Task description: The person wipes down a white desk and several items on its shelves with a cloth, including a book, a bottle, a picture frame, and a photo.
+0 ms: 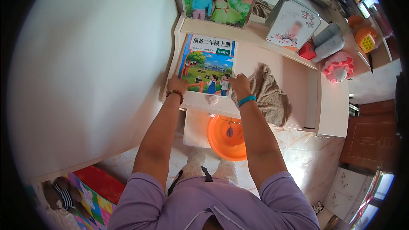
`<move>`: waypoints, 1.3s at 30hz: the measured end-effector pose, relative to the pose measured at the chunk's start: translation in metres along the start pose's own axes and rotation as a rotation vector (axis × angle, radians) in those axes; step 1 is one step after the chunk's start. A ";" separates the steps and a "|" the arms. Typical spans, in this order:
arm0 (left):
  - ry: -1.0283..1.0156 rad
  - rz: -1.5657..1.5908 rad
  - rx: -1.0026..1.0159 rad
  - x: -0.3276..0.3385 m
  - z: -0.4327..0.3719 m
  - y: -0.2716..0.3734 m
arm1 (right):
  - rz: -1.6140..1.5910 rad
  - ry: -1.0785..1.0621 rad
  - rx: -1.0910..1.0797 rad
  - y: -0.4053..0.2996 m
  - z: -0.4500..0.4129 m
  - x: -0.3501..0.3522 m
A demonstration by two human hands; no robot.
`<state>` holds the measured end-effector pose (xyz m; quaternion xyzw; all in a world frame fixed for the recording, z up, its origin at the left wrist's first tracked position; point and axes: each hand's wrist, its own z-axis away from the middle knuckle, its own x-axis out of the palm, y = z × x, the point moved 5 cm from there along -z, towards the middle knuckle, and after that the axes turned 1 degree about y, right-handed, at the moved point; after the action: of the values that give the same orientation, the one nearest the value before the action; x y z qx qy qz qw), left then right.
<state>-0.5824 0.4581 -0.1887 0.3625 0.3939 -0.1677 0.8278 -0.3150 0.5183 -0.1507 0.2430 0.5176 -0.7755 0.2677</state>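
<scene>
A schoolbook [207, 67] with a coloured picture of pandas, a tree and two children, and with writing at its top, lies on the pale desk [294, 80] in front of me. Its left edge, near the lower corner, is held by my left hand [177, 85]. My right hand [239, 84] grips the opposite edge; the fingertips of both hands are partly hidden. Just right of my right hand, a crumpled grey-brown cloth [270, 97] rests on the desk.
A framed photo [219, 4] and a picture tin [294, 24] stand behind the book. Bottles [329, 48], a red box [307, 49] and a pink flower-shaped item [338, 66] sit to the right. An orange basin [220, 148] is below the desk edge. A white wall [89, 64] borders the left.
</scene>
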 end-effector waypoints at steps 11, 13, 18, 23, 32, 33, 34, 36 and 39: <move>-0.400 0.804 -0.093 -0.023 0.036 0.034 | -0.185 -0.182 0.035 0.011 -0.017 0.018; -0.414 0.869 -0.039 -0.031 0.042 0.039 | -0.228 -0.153 0.009 0.001 -0.009 0.015; -0.451 1.080 0.059 -0.050 0.052 0.049 | -0.798 -0.125 -0.054 -0.001 -0.002 0.018; -0.440 1.180 0.094 -0.064 0.078 0.041 | -0.829 -0.372 0.141 -0.015 0.022 -0.003; -0.392 1.292 0.173 -0.045 0.150 -0.004 | -0.837 -0.258 -0.136 0.017 0.061 -0.008; -0.393 1.292 0.197 -0.042 0.160 -0.002 | -0.810 -0.262 -0.163 0.020 0.068 -0.016; -0.385 1.291 0.218 -0.040 0.167 -0.003 | -0.752 -0.219 -0.192 0.020 0.077 -0.027; -0.417 1.264 0.223 -0.039 0.185 -0.001 | -0.671 -0.156 -0.263 0.014 0.096 -0.050; -0.468 1.271 0.275 -0.038 0.222 0.010 | -0.612 -0.126 -0.380 0.010 0.129 -0.095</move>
<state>-0.4827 0.3017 -0.0596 0.5789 -0.1090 0.2280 0.7753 -0.2508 0.4107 -0.0503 -0.0257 0.6836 -0.7232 0.0949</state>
